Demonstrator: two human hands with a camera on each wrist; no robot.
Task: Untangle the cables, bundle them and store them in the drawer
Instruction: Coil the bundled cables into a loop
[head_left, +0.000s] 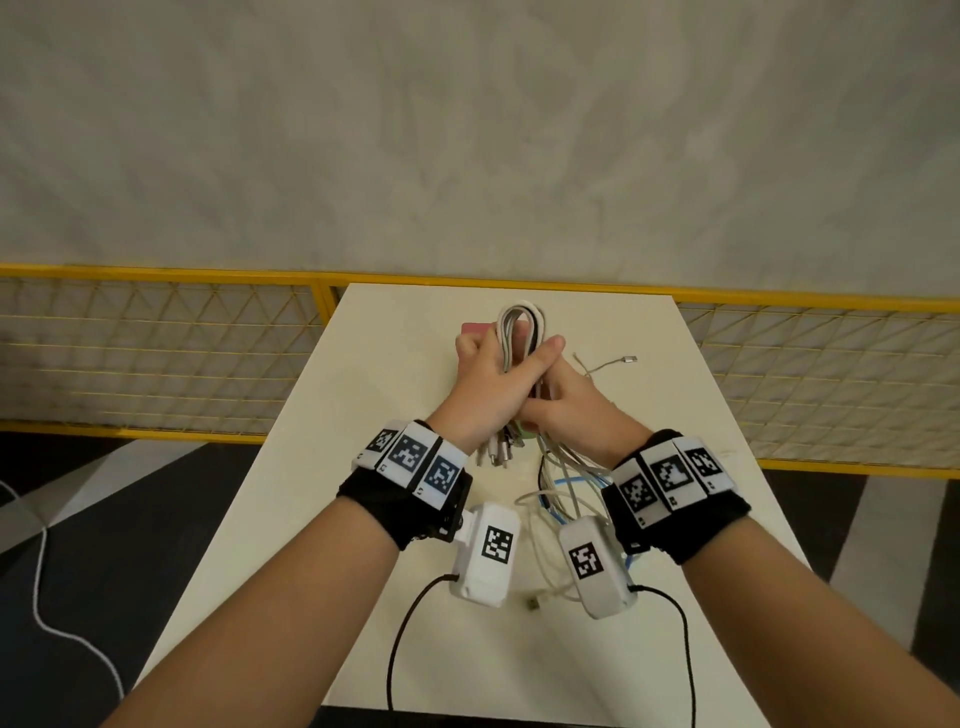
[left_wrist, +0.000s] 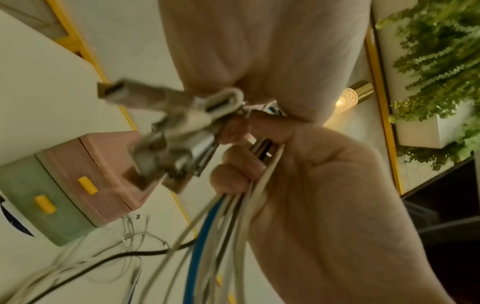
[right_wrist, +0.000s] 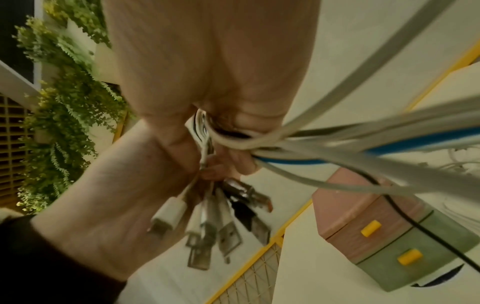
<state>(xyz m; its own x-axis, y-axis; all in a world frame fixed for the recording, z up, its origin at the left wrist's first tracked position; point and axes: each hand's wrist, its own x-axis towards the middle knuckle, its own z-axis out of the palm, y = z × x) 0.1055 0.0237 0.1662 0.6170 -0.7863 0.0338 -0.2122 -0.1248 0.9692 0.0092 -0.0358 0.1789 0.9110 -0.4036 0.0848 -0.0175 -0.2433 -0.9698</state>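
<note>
Both hands meet above the middle of the cream table (head_left: 395, 415) and hold one cable bundle (head_left: 519, 325) of white, grey and black cords. My left hand (head_left: 483, 379) grips the folded loop, and the plug ends (head_left: 498, 452) hang below it. My right hand (head_left: 566, 400) grips the loose strands (head_left: 566, 483), one of them blue, which trail down to the table. The left wrist view has the plugs (left_wrist: 182, 127) close up and the right hand (left_wrist: 324, 185) curled round the cords. A small drawer unit (right_wrist: 376, 222), pink over green with yellow handles, stands shut, mostly hidden behind the hands in the head view.
One loose cable with a silver plug (head_left: 613, 361) lies on the table right of the hands. A yellow mesh railing (head_left: 156, 358) runs behind the table's far edge. The wrist cameras' black leads (head_left: 405, 639) hang over the near edge. Green plants (left_wrist: 436, 61) hang at the side.
</note>
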